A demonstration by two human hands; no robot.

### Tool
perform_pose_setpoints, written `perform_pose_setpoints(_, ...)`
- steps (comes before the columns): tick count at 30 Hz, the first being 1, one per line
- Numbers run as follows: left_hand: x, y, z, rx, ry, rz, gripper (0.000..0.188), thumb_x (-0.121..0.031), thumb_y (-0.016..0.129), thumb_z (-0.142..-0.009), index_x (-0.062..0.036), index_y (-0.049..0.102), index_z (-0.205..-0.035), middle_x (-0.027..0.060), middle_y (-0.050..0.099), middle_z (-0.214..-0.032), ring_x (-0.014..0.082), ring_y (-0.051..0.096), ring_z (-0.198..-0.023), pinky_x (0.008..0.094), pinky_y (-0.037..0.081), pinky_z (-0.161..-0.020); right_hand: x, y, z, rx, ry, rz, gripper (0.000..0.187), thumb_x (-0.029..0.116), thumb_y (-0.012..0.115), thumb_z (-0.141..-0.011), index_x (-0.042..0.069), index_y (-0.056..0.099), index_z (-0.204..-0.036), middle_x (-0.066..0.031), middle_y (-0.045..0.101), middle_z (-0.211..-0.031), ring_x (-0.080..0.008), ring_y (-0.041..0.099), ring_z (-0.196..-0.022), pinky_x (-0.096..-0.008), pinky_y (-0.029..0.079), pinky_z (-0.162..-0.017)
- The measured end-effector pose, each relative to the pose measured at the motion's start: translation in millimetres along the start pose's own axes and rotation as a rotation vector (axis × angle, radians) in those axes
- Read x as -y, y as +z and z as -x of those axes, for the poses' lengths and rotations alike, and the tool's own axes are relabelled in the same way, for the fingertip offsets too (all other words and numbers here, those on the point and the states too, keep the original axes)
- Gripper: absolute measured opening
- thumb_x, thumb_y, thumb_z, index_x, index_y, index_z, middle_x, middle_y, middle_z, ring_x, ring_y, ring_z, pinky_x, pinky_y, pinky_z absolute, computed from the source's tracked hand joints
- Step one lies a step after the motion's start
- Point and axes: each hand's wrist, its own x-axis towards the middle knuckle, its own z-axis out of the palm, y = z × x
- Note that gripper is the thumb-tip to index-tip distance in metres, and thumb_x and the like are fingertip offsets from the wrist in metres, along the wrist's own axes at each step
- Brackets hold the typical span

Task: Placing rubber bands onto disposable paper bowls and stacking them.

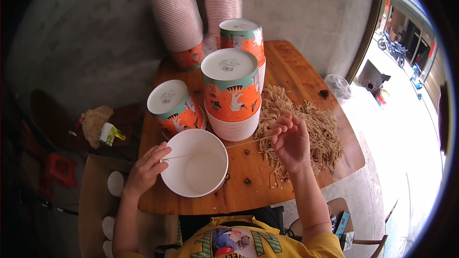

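Note:
A white-lined paper bucket stands with its mouth toward me at the table's near edge. A thin beige cord runs across its inside and on from its right wall to my right hand. My left hand is at the bucket's left rim, fingers closed on the cord's left end. Raised to the right of the bucket, my right hand has its palm partly turned up and pinches the other end between thumb and fingers. Just behind it lies a heap of cut beige cords.
Upside-down orange-and-green bucket stacks rise behind the bucket, with a smaller stack to their left. Tall plastic-wrapped stacks stand against the wall. A cardboard box with white cups is at the lower left of the wooden table.

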Motion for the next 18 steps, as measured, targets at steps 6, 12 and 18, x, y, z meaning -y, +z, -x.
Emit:
perform_pose_setpoints(6, -0.4, -1.6, -3.3, 0.001, -0.01, 0.003, 0.006, 0.003, 0.06, -0.081, -0.0021, 0.056, -0.083, 0.0117, 0.06, -0.124, 0.0329, 0.054, -0.122, 0.0462, 0.048, -0.1, -3.4, 4.6, -1.1, -0.176, -0.162, 0.174, 0.016, 0.025, 0.052, -0.099, 0.009, 0.056, -0.1, 0.0057, 0.038, -0.066, -0.0061, 0.035, -0.057, -0.0211, 0.034, -0.052)
perform_pose_setpoints(12, -2.5, -4.0, -6.1, -0.026, -0.067, 0.133, 0.01, 0.006, 0.058, -0.081, -0.0023, 0.059, -0.087, 0.0117, 0.061, -0.123, 0.0335, 0.053, -0.123, 0.0447, 0.047, -0.1, -11.4, -5.7, 14.3, -0.105, -0.244, 0.983, 0.016, 0.018, 0.053, -0.096, 0.006, 0.063, -0.092, 0.0066, 0.053, -0.075, -0.0016, 0.039, -0.06, -0.0183, 0.031, -0.051)
perform_pose_setpoints(18, -54.8, -3.2, -39.1, -0.201, -0.18, 0.385, 0.025, 0.012, 0.055, -0.079, -0.003, 0.06, -0.098, 0.0151, 0.062, -0.11, 0.0319, 0.06, -0.108, 0.0399, 0.05, -0.09, -57.1, -18.1, 49.9, 0.151, -0.038, 1.415, 0.005, 0.004, 0.061, -0.087, 0.001, 0.058, -0.086, 0.0001, 0.06, -0.079, -0.0035, 0.048, -0.063, -0.0221, 0.042, -0.054)
